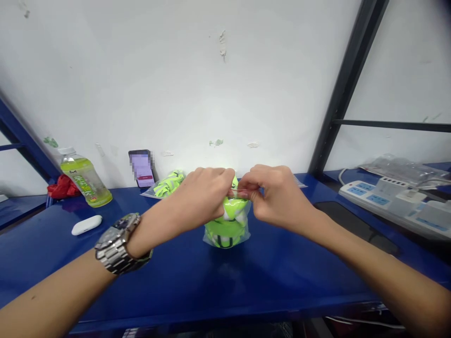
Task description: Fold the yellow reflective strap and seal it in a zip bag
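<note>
A clear plastic bag [227,230] with folded neon-yellow fabric inside hangs or stands above the blue table, in the middle of the head view. My left hand [206,192] pinches the bag's top edge from the left, a metal watch [121,244] on its wrist. From the right, my right hand [269,192] pinches the same edge, close to the left fingers. A thin reddish line runs along the edge between the two hands. Behind my left hand lies another clear bag of neon-yellow fabric [169,183], partly hidden.
On the blue table [225,286], a green drink bottle [86,178], red cloth [63,188] and white earbud case [86,225] sit left. A phone [142,169] leans on the wall. At right are a dark flat device [355,225], power strips [394,204] and a black post [347,84].
</note>
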Tool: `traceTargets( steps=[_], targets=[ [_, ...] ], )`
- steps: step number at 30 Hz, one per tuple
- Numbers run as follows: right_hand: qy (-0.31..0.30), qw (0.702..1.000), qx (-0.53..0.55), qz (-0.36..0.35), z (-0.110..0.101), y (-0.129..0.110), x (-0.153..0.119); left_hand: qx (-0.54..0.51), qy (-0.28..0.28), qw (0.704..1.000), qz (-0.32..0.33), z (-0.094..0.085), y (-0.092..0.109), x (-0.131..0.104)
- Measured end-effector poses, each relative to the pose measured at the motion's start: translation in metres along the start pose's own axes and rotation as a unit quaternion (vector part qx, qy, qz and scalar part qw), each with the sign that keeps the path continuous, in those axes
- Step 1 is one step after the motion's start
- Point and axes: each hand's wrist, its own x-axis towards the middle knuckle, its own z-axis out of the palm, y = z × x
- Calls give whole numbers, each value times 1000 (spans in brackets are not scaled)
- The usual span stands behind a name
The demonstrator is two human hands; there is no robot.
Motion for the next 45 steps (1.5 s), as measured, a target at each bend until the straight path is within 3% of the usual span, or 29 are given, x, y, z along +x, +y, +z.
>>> traceTargets(
  steps=[5, 11, 15, 20, 23, 28, 31, 34, 36, 37, 39, 42, 43, 44, 45],
  targets=[
    [-32, 998, -32, 41, 7, 5, 2, 41, 34, 998, 16, 17, 0, -3],
    [-104, 988, 76, 91, -12, 22, 0, -84, -40, 995, -37, -3, -33, -17],
    [-146, 981, 93, 91, -18, 20, -2, -129, -74, 988, -47, -10, -41, -29],
    [-113, 987, 42, 108, -17, 15, 0, -121, -1, 992, -18, -3, -37, -33],
    [-130, 981, 78, 119, -30, 17, 1, -108, 55, 993, -11, -2, -37, -29],
    [-202, 974, 89, 55, -56, 9, 10, -83, 185, 978, 37, -3, -24, -14],
    [-292, 954, 62, 21, -56, 6, 21, -60, 263, 961, 61, 0, -12, -4],
    [-361, 932, 10, 6, -54, 22, 32, -72, 258, 961, 65, 8, -9, 0],
    [-328, 944, -41, 17, -53, 44, 35, -83, 227, 969, 54, 14, -15, -5],
    [-278, 957, -77, 24, -50, 57, 35, -84, 210, 973, 45, 19, -19, -8],
    [-116, 980, -152, 49, -39, 83, 31, -84, 183, 979, 24, 29, -27, -17],
    [71, 969, -227, 66, -2, 114, 11, -82, 144, 986, -3, 47, -35, -30],
    [75, 965, -244, 68, 14, 121, 2, -82, 129, 988, -4, 53, -35, -33],
    [28, 967, -249, 58, 29, 127, -8, -82, 110, 991, -2, 59, -35, -36],
    [-60, 969, -238, 33, 44, 131, -18, -83, 90, 993, 4, 64, -34, -39]
  ],
)
